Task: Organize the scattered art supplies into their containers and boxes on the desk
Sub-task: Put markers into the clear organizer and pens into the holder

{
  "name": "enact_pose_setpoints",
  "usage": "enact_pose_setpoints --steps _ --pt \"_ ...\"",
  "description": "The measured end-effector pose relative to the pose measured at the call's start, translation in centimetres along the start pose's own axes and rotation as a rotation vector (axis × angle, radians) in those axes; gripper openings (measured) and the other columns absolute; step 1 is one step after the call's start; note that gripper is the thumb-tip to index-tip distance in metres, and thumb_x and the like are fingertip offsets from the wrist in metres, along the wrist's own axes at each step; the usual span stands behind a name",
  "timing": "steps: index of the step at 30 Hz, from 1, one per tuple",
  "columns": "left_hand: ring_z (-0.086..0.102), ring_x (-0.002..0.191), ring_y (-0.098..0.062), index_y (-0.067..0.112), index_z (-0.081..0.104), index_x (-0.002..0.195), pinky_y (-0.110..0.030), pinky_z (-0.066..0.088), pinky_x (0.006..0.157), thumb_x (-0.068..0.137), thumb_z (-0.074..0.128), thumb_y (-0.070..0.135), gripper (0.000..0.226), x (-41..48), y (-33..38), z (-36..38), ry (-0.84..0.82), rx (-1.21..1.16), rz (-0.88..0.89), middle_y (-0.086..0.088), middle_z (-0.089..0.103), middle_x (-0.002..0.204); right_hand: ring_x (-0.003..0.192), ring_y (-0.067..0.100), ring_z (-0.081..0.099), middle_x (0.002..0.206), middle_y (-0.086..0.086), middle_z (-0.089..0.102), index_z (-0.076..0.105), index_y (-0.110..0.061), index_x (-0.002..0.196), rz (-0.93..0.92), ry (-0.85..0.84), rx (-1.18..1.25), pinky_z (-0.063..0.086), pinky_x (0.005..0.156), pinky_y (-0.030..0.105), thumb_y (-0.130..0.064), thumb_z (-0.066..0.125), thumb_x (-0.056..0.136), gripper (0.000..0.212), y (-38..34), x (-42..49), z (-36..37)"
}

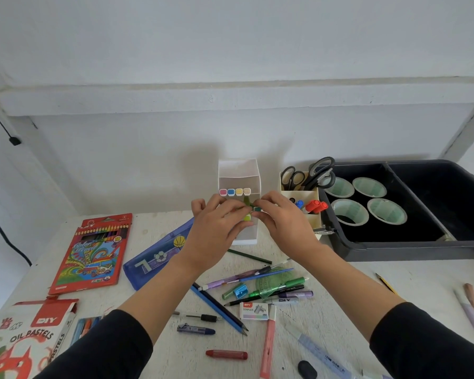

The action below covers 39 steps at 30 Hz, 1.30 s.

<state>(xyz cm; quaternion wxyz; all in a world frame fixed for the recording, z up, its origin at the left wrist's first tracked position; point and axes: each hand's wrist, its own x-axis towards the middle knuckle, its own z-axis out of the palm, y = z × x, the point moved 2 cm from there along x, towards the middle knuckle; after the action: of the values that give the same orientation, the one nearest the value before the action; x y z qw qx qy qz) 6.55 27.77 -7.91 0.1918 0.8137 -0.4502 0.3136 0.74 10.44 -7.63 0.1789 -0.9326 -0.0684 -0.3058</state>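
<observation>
Pinched between the curled fingertips of both my hands is a small bunch of green markers [247, 201], held right at the open front of the white marker box [238, 170]. I cannot tell how many there are.

Sweeping from the left of my feed, an oil pastels box [25, 337] lies at the near corner of the desk [340, 285] with its red flap open. Beyond it is a flat red colour pencil box [93, 253], and a blue pencil case [153, 258] lies slanted just beside that. My left hand [216, 220] reaches over the far end of the case, fingers closed on the markers. The marker box stands upright behind them, with a row of pink, blue, yellow and cream marker caps [234, 191] showing inside. My right hand [279, 217] meets the left from the other side, thumb and fingers nipping a teal cap.

Between my forearms, loose pens and pencils lie crossed with a blue sharpener [240, 290], a green protractor [271, 285] and a staples box [253, 311]. A red crayon [226, 354] lies nearer to me.

Right of the marker box, a cream organiser [314, 218] holds scissors [320, 170] and red markers [316, 206]. A black tray [394, 250] touches it, with four tape rolls [350, 212] in its left compartment. More pens lie at the far right edge.
</observation>
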Motion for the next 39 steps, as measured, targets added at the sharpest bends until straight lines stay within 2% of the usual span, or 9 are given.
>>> enact_pose_setpoints --steps 4,7,12,18,21,28,31,35,39 --pt "0.051 0.101 -0.019 0.026 0.074 0.11 -0.039 0.028 0.077 0.101 0.045 0.049 0.038 0.6 0.9 -0.6 0.042 0.08 -0.048 0.008 0.065 0.105 0.078 0.024 0.056 0.096 0.005 0.059 0.069 -0.006 0.106 -0.016 0.015 0.008 0.047 0.064 0.033 -0.022 0.056 0.099 0.021 -0.1 -0.2 0.0" --pt "0.045 0.096 -0.02 0.03 0.073 0.101 -0.039 0.024 0.076 0.101 0.042 0.053 0.038 0.6 1.1 -0.5 0.016 0.165 -0.115 0.005 0.053 0.095 0.079 0.024 0.057 0.094 0.005 0.059 0.069 -0.007 0.105 -0.037 0.021 0.001 0.049 0.068 0.038 -0.029 0.047 0.101 0.031 0.0 -0.2 0.0" --pt "0.041 0.096 -0.02 0.032 0.071 0.096 -0.042 0.025 0.076 0.1 0.04 0.054 0.038 0.4 1.3 0.1 0.007 0.257 -0.195 0.003 0.048 0.094 0.081 0.025 0.057 0.094 0.004 0.059 0.069 -0.008 0.104 -0.051 0.018 -0.032 0.049 0.068 0.044 -0.03 0.048 0.101 0.031 0.1 -0.2 0.2" --pt "0.048 0.096 -0.02 0.032 0.074 0.112 -0.039 0.027 0.078 0.095 0.051 0.057 0.038 -1.0 0.2 -0.1 0.082 0.0 -0.19 0.002 0.055 0.103 0.082 0.025 0.055 0.099 0.006 0.058 0.068 -0.007 0.108 -0.017 0.006 -0.005 0.046 0.065 0.033 -0.024 0.056 0.099 0.022 0.0 -0.4 0.0" --pt "0.048 0.096 -0.019 0.034 0.07 0.12 -0.038 0.027 0.078 0.098 0.049 0.052 0.035 -1.2 0.1 -0.2 0.04 -0.003 -0.163 0.002 0.053 0.106 0.084 0.024 0.055 0.102 0.006 0.057 0.066 -0.009 0.111 0.019 -0.007 0.021 0.045 0.063 0.031 -0.028 0.052 0.1 0.026 -0.1 -0.7 0.3" --pt "0.052 0.098 -0.02 0.031 0.073 0.112 -0.035 0.022 0.078 0.1 0.052 0.042 0.026 -0.7 0.6 0.3 0.062 0.01 -0.247 0.001 0.049 0.1 0.09 0.022 0.054 0.107 0.004 0.053 0.064 -0.015 0.121 0.044 -0.082 0.019 0.049 0.068 0.035 -0.034 0.047 0.102 0.031 -0.1 -0.9 0.3" --pt "0.051 0.098 -0.013 0.031 0.067 0.102 -0.036 0.028 0.079 0.093 0.062 0.047 0.019 -0.8 0.7 0.4 0.121 -0.155 -0.377 0.006 0.05 0.104 0.091 0.022 0.053 0.106 0.003 0.052 0.063 -0.017 0.118 0.057 -0.09 0.031 0.05 0.069 0.038 -0.033 0.049 0.102 0.026 -0.1 -0.7 0.2" --pt "0.049 0.103 -0.006 0.034 0.042 0.113 -0.042 0.043 0.092 0.081 0.072 0.056 0.05 -1.3 0.1 0.4 0.192 -0.546 -0.618 0.01 0.044 0.113 0.092 0.022 0.054 0.107 0.004 0.053 0.063 -0.018 0.117 0.057 -0.092 0.032 0.051 0.069 0.038 -0.031 0.053 0.102 0.022 -0.2 -0.7 0.1" --pt "0.037 0.138 -0.006 0.033 0.024 0.152 -0.032 0.038 0.111 0.075 0.076 0.062 0.097 -1.4 -1.2 1.5 -0.025 -0.868 -0.845 0.01 0.034 0.151 0.091 0.021 0.054 0.107 0.004 0.054 0.063 -0.018 0.117 0.075 -0.097 0.045 0.051 0.065 0.038 -0.03 0.053 0.103 0.022 -0.3 -0.7 0.1"
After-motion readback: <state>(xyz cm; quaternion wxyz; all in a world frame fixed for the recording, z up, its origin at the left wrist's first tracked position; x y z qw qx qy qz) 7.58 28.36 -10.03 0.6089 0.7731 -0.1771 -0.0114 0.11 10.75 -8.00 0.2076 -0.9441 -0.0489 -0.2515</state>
